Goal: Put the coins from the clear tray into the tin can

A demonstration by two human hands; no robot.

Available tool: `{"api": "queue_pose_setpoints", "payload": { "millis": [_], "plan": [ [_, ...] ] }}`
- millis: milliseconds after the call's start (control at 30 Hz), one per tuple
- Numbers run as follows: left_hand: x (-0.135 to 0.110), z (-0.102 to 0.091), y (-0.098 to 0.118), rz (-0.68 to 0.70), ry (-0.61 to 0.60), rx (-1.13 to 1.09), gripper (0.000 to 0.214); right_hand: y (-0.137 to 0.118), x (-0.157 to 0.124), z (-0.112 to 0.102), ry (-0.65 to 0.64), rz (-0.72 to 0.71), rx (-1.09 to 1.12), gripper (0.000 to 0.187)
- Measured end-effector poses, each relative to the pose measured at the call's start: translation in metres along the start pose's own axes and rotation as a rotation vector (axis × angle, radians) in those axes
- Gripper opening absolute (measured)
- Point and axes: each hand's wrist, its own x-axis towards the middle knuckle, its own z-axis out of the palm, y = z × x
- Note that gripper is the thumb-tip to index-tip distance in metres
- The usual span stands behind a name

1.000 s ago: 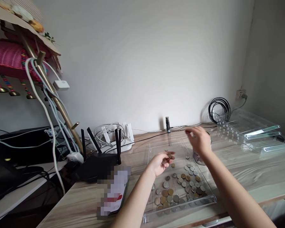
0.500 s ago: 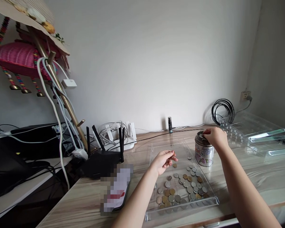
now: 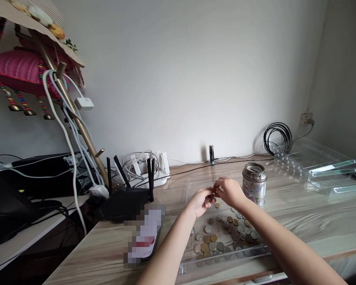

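Note:
Above the clear plastic tray, my left hand is curled around coins, of which only a little shows between the fingers. The fingertips of my right hand meet those of the left and are pinched at a coin there. Many loose coins, silver and brass-coloured, lie spread in the tray under both hands; my right forearm hides some. Just right of the right hand stands a floral metal coin tin, upright, with a slot in its lid.
A phone with a blurred screen lies left of the tray. Behind it are a black router and white router with cables. A small dark bottle stands by the wall. Clear plastic drawers and coiled black cable are at right.
My right hand has left the tin's lid and moved left to meet my left hand over the tray. The left hand has stayed nearly in place. The tin's slot now shows.

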Motion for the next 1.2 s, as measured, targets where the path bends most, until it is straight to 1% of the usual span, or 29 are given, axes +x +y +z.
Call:
{"api": "queue_pose_setpoints", "payload": {
  "millis": [67,133,200,233,267,333,400,433,467,500,567,600,633,700,767,833,900,967,1033,1067,1133,1200],
  "plan": [
    [-0.001,0.001,0.001,-0.045,-0.022,0.011,0.018,0.009,0.001,-0.014,0.12,0.039,-0.003,0.017],
    [-0.002,0.001,0.002,-0.074,-0.012,0.029,0.022,0.024,0.002,-0.035,0.296,0.121,-0.053,0.02],
    [-0.003,0.0,0.002,-0.08,0.027,0.034,0.02,0.044,0.003,-0.056,0.431,0.261,-0.136,0.019],
    [-0.002,-0.001,0.001,-0.076,0.045,0.033,0.018,0.056,0.003,-0.063,0.45,0.347,-0.174,0.018],
    [-0.002,-0.002,0.001,-0.068,0.058,0.03,0.016,0.068,0.003,-0.069,0.432,0.43,-0.204,0.017],
    [-0.001,-0.003,0.0,-0.053,0.077,0.033,0.013,0.089,0.002,-0.074,0.325,0.555,-0.227,0.014],
    [0.0,-0.004,0.0,-0.038,0.102,0.048,0.012,0.1,0.0,-0.075,0.228,0.599,-0.228,0.013],
    [0.001,-0.005,0.0,-0.033,0.117,0.059,0.012,0.101,-0.001,-0.074,0.223,0.588,-0.23,0.014],
    [0.002,-0.005,0.0,-0.028,0.13,0.071,0.013,0.099,-0.001,-0.073,0.257,0.557,-0.233,0.016],
    [0.002,-0.005,0.0,-0.019,0.139,0.081,0.014,0.093,-0.002,-0.071,0.319,0.508,-0.233,0.019],
    [0.003,-0.004,0.0,-0.004,0.138,0.088,0.016,0.072,-0.001,-0.064,0.425,0.368,-0.185,0.025],
    [0.004,-0.004,-0.001,-0.001,0.123,0.084,0.017,0.059,0.0,-0.059,0.417,0.291,-0.133,0.027],
    [0.004,-0.004,-0.001,-0.003,0.099,0.075,0.017,0.046,0.0,-0.052,0.356,0.22,-0.071,0.028],
    [0.004,-0.004,-0.002,-0.013,0.043,0.047,0.017,0.023,0.001,-0.034,0.138,0.115,0.036,0.028],
    [0.004,-0.004,-0.003,-0.024,0.002,0.019,0.015,0.007,0.002,-0.016,-0.039,0.066,0.067,0.027],
    [0.004,-0.004,-0.002,-0.056,-0.019,-0.01,0.017,-0.001,0.002,-0.003,-0.116,0.062,0.052,0.025],
    [0.005,-0.004,-0.001,-0.108,-0.043,-0.039,0.022,-0.003,0.001,0.004,-0.122,0.077,0.046,0.022],
    [0.005,-0.004,0.0,-0.146,-0.073,-0.061,0.028,-0.004,0.0,0.002,-0.073,0.075,0.064,0.018],
    [0.005,-0.004,0.0,-0.143,-0.095,-0.077,0.028,-0.002,0.0,-0.007,0.029,0.05,0.092,0.016],
    [0.005,-0.004,0.0,-0.135,-0.098,-0.086,0.026,0.001,0.0,-0.014,0.101,0.036,0.108,0.016],
    [0.004,-0.005,0.001,-0.123,-0.074,-0.108,0.024,0.013,0.001,-0.032,0.287,0.038,0.118,0.019],
    [0.004,-0.007,0.002,-0.128,0.003,-0.134,0.024,0.033,0.001,-0.052,0.475,0.107,0.073,0.021]
  ]
}}
